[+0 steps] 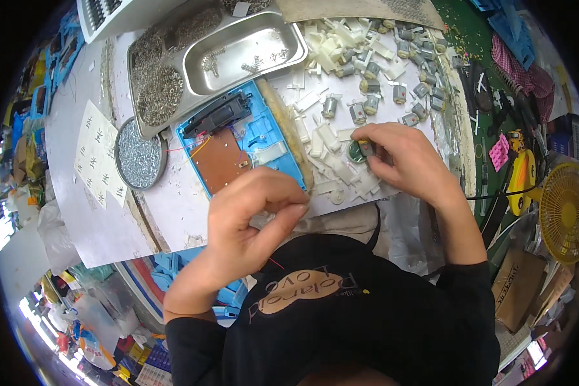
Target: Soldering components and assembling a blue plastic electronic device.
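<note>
Pinching, right hand (405, 161): fingertips closed on a small motor (367, 148) above the white plastic parts (328, 138).
Left hand (254, 212): fingers pressed together beside the blue housing (264, 132).

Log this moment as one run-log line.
left hand: pinching small white part | right hand: on small motor among white parts | blue case: open, between hands
</note>
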Available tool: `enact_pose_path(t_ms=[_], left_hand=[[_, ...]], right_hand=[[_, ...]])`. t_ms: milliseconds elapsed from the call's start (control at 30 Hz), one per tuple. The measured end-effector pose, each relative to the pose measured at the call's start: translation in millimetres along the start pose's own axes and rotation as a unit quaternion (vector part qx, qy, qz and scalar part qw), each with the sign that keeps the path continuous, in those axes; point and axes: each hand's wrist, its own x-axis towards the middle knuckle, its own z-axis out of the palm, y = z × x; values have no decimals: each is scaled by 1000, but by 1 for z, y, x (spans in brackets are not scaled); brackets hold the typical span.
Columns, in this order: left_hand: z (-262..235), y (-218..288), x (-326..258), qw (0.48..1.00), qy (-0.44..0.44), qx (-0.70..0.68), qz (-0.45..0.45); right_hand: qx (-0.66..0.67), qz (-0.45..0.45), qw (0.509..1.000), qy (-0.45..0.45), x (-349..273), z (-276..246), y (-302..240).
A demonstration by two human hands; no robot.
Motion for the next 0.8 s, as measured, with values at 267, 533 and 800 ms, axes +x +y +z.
enact_pose_path(t_ms=[267, 533, 800], left_hand=[[15, -22, -28, 983, 92, 124, 97], [16, -26, -38, 977, 125, 140, 96], [13, -30, -44, 985, 108, 110, 79]], right_hand=[[268, 90, 958, -41, -2, -5, -21], [611, 102, 773, -138, 14, 38, -63], [585, 111, 784, -176, 21, 34, -66]])
